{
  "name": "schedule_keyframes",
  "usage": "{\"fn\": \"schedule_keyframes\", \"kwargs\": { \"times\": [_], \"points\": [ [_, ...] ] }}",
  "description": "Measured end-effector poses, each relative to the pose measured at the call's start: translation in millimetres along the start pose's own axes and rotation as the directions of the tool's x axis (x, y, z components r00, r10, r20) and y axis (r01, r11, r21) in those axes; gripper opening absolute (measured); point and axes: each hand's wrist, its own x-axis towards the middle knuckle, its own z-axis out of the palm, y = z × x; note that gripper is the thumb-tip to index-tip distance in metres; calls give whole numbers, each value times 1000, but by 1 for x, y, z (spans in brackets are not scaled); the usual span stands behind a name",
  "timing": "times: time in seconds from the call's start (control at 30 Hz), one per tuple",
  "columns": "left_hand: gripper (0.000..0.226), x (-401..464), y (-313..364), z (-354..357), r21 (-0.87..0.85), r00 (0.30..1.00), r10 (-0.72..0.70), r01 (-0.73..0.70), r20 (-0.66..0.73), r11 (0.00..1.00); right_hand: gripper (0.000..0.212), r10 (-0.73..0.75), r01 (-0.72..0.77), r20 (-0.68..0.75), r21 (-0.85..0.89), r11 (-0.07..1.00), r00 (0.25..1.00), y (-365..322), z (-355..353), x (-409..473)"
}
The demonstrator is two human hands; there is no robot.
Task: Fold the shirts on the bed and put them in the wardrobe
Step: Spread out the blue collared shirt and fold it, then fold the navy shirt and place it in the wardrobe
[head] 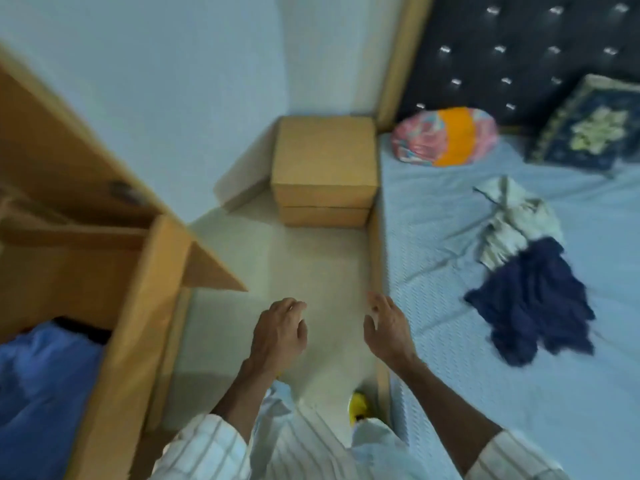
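Fingers (pixel 294 306) of the left hand (pixel 277 336) hang loosely curled over the floor (pixel 294 265) at lower centre, holding nothing; those of the right hand (pixel 388 327) are spread and relaxed, also holding nothing, just above the wooden side rail (pixel 375 258) of the bed (pixel 433 237). Both hands are apart from each other and from the clothes.

Two unfolded shirts lie crumpled on the bed's light blue sheet at centre right. A pale striped shirt (pixel 516 223) runs with its long axis from the upper part of the frame down toward the lower right, and its lower end touches or overlaps a dark navy shirt (pixel 533 306), which spreads wide below it toward the lower right. Which end is the collar cannot be told through the blur.

An open wardrobe (pixel 104 265) fills the left edge, its door (pixel 131 323) swung out toward the floor gap, with blue cloth (pixel 41 393) inside at lower left. A wooden bedside box (pixel 323 168) stands at upper centre beside the bed. A pink and orange cushion (pixel 446 136) and a dark patterned pillow (pixel 588 129) rest against the studded headboard (pixel 502 46) at upper right.
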Motion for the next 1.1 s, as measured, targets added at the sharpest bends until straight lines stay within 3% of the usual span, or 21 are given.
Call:
{"fn": "schedule_keyframes", "kwargs": {
  "times": [0.1, 0.23, 0.33, 0.5, 0.6, 0.7, 0.8, 0.87, 0.97, 1.1],
  "points": [
    [36, 11, 68, 45, 9, 984, 116, -119, 136, 993, 47, 219, -219, -32, 6, 976, 975, 86, -39, -46],
    [29, 13, 149, 101, -17, 911, 240, -249, 334, 968, 50, 470, -470, -57, 19, 883, 881, 181, -74, -112],
    [31, 8, 190, 146, -85, 856, 278, -268, 436, 960, 53, 616, -616, -19, 1, 788, 788, 243, -81, -147],
    [41, 3, 209, 256, -220, 757, 331, -249, 563, 943, 66, 774, -765, 51, -123, 632, 632, 356, -51, -179],
    [46, 4, 206, 323, -238, 674, 360, -269, 645, 933, 80, 806, -773, 114, -230, 591, 581, 415, -20, -183],
    [52, 10, 201, 391, -218, 633, 359, -292, 686, 931, 97, 774, -722, 167, -285, 631, 611, 470, 19, -178],
    [53, 16, 194, 455, -178, 616, 416, -410, 670, 894, 121, 740, -667, 214, -328, 669, 638, 513, 60, -173],
    [60, 21, 195, 483, -133, 656, 501, -527, 564, 839, 138, 701, -623, 236, -330, 709, 673, 525, 74, -172],
    [72, 12, 197, 533, 20, 669, 477, -592, 571, 806, 148, 684, -613, 184, -326, 720, 706, 548, 102, -186],
    [45, 3, 242, 546, 334, 709, 344, -630, 616, 701, 144, 686, -577, 163, -427, 697, 709, 549, 96, -186]
  ]
}}
